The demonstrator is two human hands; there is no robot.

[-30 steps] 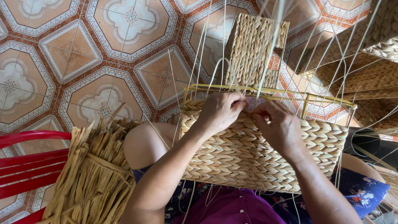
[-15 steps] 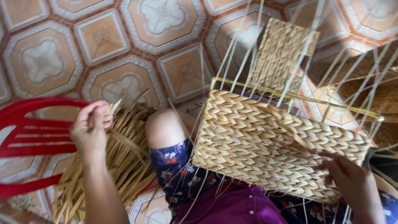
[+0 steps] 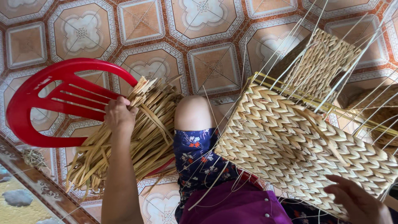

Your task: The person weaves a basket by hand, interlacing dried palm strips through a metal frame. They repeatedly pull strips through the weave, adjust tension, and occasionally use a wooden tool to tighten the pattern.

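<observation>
One left hand [image 3: 119, 116] closes its fingers [image 3: 124, 101] on dried straw [image 3: 137, 137].

A single head-worn camera looks steeply down over the seated person's lap, close to the work. The half-woven straw basket on a yellow wire frame [image 3: 306, 145] fills the right, the bundle of dried straw strands [image 3: 137, 132] the left, and the patterned terracotta floor tiles [image 3: 211, 66] lie beyond.
</observation>
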